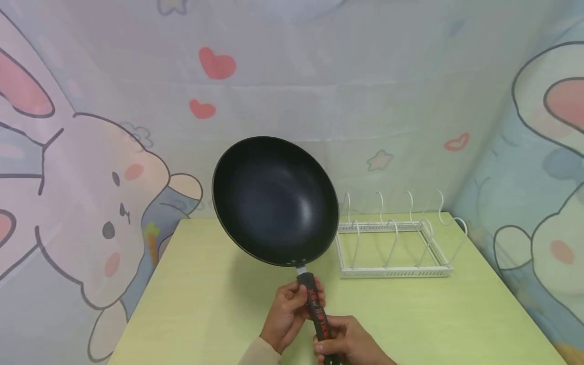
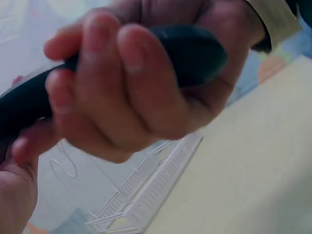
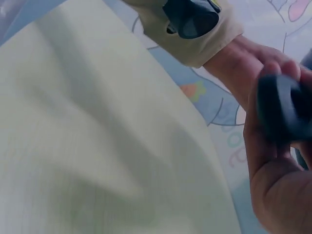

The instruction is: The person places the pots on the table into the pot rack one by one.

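Observation:
A black frying pan (image 1: 274,203) is held up above the table, its dark inner face turned toward the head camera and its handle (image 1: 314,304) slanting down to the front. My left hand (image 1: 287,314) grips the upper part of the handle, near the pan, with the thumb on the near side. Below it my right hand (image 1: 351,342) holds the handle's lower end, thumb across the front. The left wrist view shows the right hand (image 2: 122,92) with fingers curled round the dark handle. In the right wrist view the blurred handle end (image 3: 273,107) covers part of the hands.
A white wire rack (image 1: 394,272) with several upright curved prongs stands on the table, right of the pan. The pale yellow-green table (image 1: 191,304) meets a cartoon-printed curtain (image 1: 283,76) at the back. A dark device (image 3: 195,22) sits on the left sleeve.

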{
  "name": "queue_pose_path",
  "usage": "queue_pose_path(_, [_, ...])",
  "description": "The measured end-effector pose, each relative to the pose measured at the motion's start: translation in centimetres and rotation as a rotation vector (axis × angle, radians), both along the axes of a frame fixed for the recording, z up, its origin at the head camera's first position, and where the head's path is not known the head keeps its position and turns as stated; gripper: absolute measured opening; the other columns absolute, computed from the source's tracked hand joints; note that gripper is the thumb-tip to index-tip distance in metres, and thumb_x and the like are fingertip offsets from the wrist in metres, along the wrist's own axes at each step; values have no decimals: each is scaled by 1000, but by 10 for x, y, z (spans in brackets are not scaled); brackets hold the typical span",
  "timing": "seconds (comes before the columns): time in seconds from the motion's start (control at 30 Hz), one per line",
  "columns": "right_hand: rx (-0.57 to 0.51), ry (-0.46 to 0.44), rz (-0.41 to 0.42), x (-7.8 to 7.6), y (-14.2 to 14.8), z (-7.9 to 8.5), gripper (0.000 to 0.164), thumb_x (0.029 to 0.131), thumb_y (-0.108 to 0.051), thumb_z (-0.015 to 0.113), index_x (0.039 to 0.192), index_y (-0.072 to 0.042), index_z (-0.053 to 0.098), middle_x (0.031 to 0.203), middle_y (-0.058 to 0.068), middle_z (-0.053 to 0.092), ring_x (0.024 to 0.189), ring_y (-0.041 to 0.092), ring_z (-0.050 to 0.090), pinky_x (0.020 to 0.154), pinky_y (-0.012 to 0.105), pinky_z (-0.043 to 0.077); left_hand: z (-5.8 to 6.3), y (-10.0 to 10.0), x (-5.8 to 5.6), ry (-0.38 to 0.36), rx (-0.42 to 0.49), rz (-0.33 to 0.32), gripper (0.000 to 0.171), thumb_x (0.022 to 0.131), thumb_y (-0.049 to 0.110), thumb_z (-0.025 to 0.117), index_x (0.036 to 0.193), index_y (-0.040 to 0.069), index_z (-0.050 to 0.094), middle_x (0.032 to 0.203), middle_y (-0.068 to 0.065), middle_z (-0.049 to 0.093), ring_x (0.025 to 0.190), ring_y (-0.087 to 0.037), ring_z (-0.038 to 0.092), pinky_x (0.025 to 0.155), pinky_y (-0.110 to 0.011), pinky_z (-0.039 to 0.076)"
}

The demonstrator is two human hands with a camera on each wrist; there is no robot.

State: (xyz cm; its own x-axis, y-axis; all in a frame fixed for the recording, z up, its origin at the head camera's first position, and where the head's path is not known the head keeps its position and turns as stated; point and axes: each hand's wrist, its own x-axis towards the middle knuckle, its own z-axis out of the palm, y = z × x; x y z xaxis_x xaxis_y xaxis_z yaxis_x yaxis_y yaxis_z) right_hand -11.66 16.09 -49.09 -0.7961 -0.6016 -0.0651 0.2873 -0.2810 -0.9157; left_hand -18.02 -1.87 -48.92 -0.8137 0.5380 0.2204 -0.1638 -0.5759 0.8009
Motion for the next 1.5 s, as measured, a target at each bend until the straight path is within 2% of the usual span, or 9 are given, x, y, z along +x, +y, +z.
queue_pose_path(0.2, [133, 33, -87, 2, 2, -2, 54, 91, -4, 69, 140, 9, 50, 81, -6, 73, 75, 8, 72, 70, 24, 58, 3, 5, -2, 70, -160, 110, 24, 104, 14, 52, 115, 0, 67, 99, 3, 75, 90, -9, 73, 81, -25, 59])
queue_pose_path(0.3, [219, 54, -189, 2, 0, 2, 61, 89, -6, 73, 143, 7, 49, 80, -2, 73, 73, 12, 73, 70, 29, 61, 8, 9, -4, 121, -226, 154, 28, 103, 13, 55, 116, -11, 63, 97, 3, 77, 89, -9, 74, 79, -26, 60])
queue_pose_path(0.4, [327, 108, -306, 1, -3, 7, 66, 85, -5, 76, 143, 7, 48, 81, 8, 75, 72, 18, 74, 70, 33, 63, 13, 13, -7, 144, -274, 203, 32, 102, 12, 58, 116, -17, 60, 94, 4, 77, 87, -9, 75, 81, -28, 61])
queue_pose_path(0.57, [514, 216, -449, 1, -13, 10, 65, 80, -4, 78, 137, 13, 51, 94, 25, 75, 81, 25, 77, 71, 32, 63, 18, 17, -7, 135, -375, 327, 29, 95, 14, 69, 107, -12, 66, 88, -8, 78, 81, -11, 76, 80, -28, 62])
queue_pose_path(0.73, [560, 256, -532, 1, -19, 6, 64, 81, -5, 78, 137, 13, 52, 105, 29, 73, 87, 29, 77, 73, 31, 63, 22, 24, -9, 254, -475, 440, 22, 90, 18, 76, 99, -2, 72, 85, -25, 76, 78, -17, 77, 80, -26, 61])
queue_pose_path(0.93, [542, 265, -593, -1, -12, 12, 58, 82, -4, 77, 135, 8, 57, 106, 29, 73, 87, 24, 78, 72, 27, 62, 34, 34, -10, 346, -490, 463, 19, 90, 18, 76, 95, 0, 74, 83, -23, 76, 80, -19, 77, 80, -24, 60])
queue_pose_path(1.1, [581, 299, -619, 1, -3, 19, 58, 82, -5, 78, 135, 5, 59, 100, 20, 76, 83, 18, 78, 71, 23, 61, 38, 45, -11, 309, -443, 450, 21, 88, 18, 78, 95, -1, 75, 85, -25, 75, 78, -14, 76, 82, -25, 60])
queue_pose_path(1.33, [635, 381, -651, -2, 2, 23, 56, 83, 1, 75, 136, 3, 59, 94, 17, 73, 76, 13, 76, 67, 20, 56, 42, 55, -15, 293, -416, 465, 20, 86, 19, 80, 91, 1, 76, 86, -25, 75, 77, -11, 75, 80, -26, 61])
queue_pose_path(1.5, [654, 354, -689, -4, 10, 26, 57, 82, 1, 76, 137, 1, 59, 95, 16, 73, 77, 14, 76, 65, 20, 56, 43, 67, -20, 302, -387, 450, 25, 85, 16, 80, 96, -5, 74, 87, -27, 75, 76, -11, 76, 79, -26, 61])
